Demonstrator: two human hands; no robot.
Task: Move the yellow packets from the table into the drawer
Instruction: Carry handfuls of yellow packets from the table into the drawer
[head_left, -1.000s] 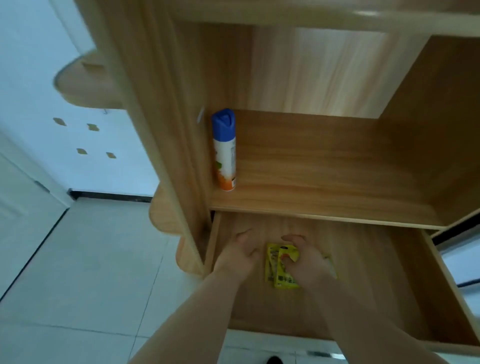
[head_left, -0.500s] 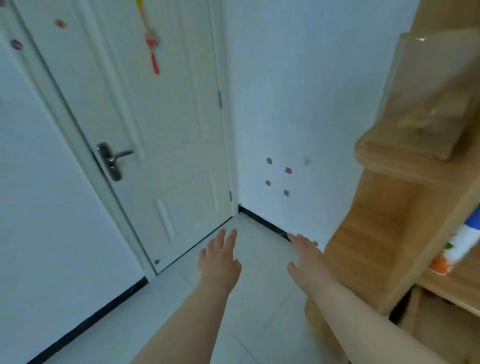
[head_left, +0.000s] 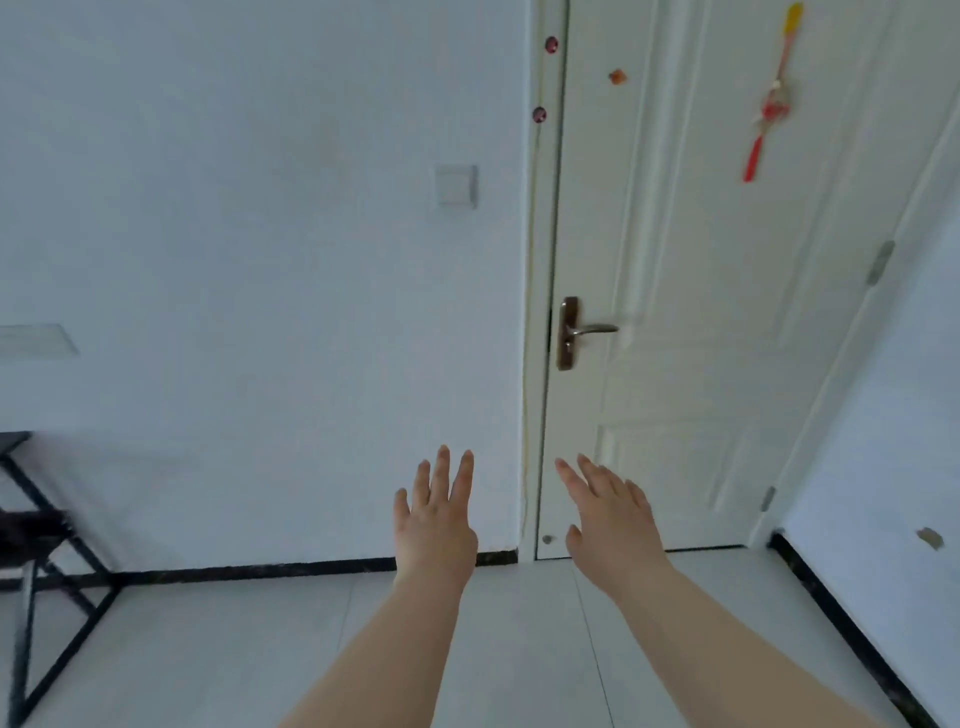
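My left hand (head_left: 435, 519) and my right hand (head_left: 610, 519) are both stretched out in front of me in mid air, fingers straight and spread, holding nothing. They hang side by side in front of a white wall and a white door. No yellow packets and no drawer are in view. The black frame and top edge of a table (head_left: 31, 525) show at the far left edge.
A white door (head_left: 701, 312) with a metal lever handle (head_left: 582, 330) stands ahead on the right, with a red tassel hanging on it. A white wall with a light switch (head_left: 456, 184) fills the left. Pale floor tiles (head_left: 234, 649) lie below.
A second ago both hands were in the wooden drawer on the yellow packets. They let go, and my view has swung left from the cabinet to the door and wall.
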